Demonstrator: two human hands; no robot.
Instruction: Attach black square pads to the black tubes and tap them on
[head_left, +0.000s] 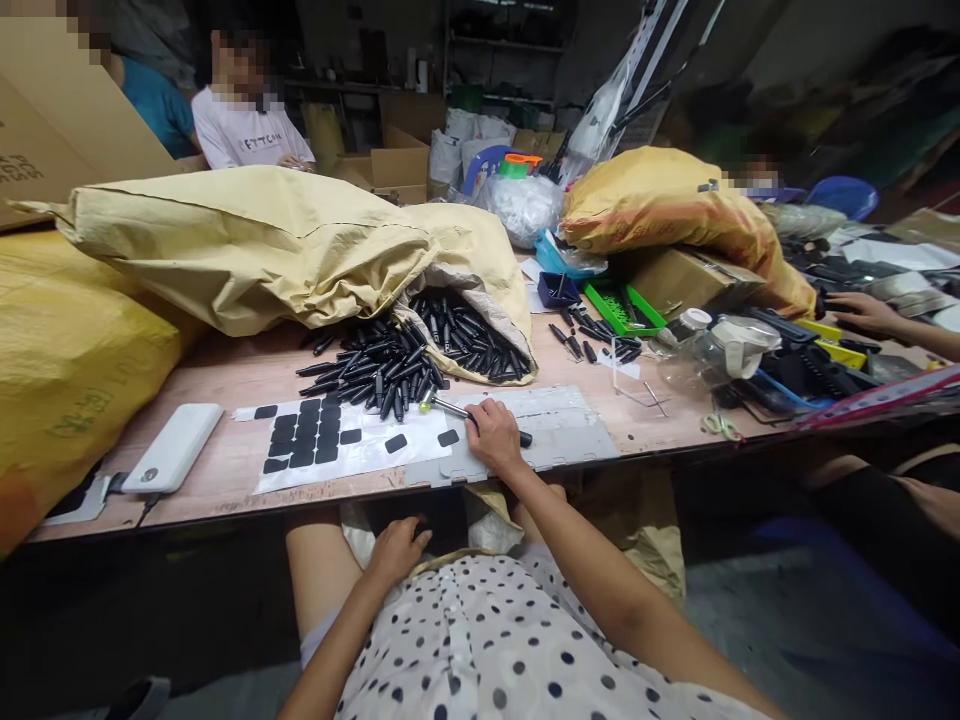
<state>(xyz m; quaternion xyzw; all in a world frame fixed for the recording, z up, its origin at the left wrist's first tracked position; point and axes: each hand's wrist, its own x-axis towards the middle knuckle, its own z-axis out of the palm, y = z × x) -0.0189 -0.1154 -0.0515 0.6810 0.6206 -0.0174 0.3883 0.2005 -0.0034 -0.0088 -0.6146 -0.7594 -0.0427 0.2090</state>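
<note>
A white power bank (180, 448) lies near on the left. Far on the right, a big yellow sack (667, 195) rests on a brown box (679, 285).

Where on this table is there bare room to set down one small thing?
Bare tabletop shows between the white device and the white sheet with black pads, also near the front edge between the grey board and the scissors. It is crowded where black parts spill from the sack, and around the clear jars.
</note>
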